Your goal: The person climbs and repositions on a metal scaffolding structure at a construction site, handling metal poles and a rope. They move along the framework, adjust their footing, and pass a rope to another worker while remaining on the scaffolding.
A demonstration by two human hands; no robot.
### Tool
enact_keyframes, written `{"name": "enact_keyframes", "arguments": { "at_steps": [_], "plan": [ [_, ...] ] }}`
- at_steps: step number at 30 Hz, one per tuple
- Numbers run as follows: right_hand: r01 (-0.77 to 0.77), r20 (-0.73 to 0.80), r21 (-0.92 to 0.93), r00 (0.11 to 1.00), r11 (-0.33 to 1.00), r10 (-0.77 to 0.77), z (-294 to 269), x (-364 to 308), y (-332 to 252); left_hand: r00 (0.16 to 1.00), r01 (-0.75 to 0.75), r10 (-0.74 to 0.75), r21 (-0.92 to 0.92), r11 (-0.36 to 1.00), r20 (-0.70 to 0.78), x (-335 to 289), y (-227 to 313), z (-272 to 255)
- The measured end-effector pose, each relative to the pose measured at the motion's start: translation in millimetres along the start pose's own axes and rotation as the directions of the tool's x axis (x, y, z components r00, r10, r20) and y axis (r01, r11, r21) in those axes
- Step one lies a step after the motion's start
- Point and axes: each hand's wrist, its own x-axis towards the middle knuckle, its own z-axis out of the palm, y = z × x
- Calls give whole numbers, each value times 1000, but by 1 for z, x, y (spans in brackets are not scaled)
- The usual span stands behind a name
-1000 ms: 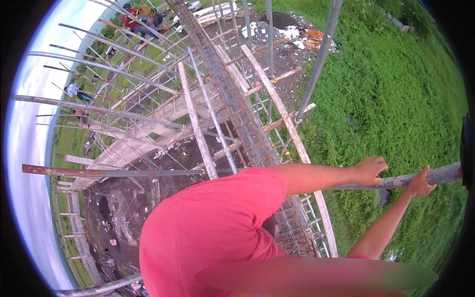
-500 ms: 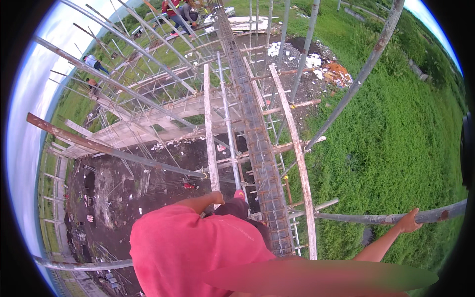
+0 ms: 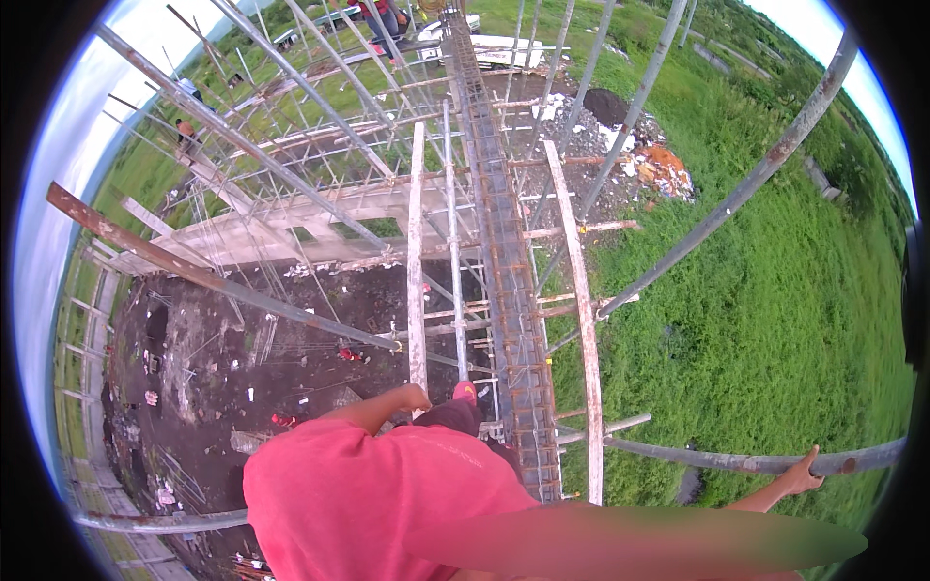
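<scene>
While my R hand [image 3: 800,475] clasps the grey pole [image 3: 722,460], my L hand [image 3: 415,398] is by the nr end of the whitish plank [image 3: 417,257]. Can't tell if L's gripping it.

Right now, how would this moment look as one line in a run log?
left hand: at pale plank, grip unclear | right hand: gripping grey pole | ahead: rebar cage | rightward: grass

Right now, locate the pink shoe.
In the head view, the pink shoe is below centre, right of the left hand, by the lower end of the silver pipe.
</scene>
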Motion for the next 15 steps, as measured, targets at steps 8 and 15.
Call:
{"name": "enact_keyframes", "arguments": {
  "at_steps": [8,15],
  "plan": [
    [-89,12,82,996,993,89,13,32,7,994,-9,42,-318,948,97,-40,-26,-22],
    [-65,-135,-93,990,994,53,15,31,2,996,-83,84,-183,980,-3,-51,-5,-40]
  ]
}}
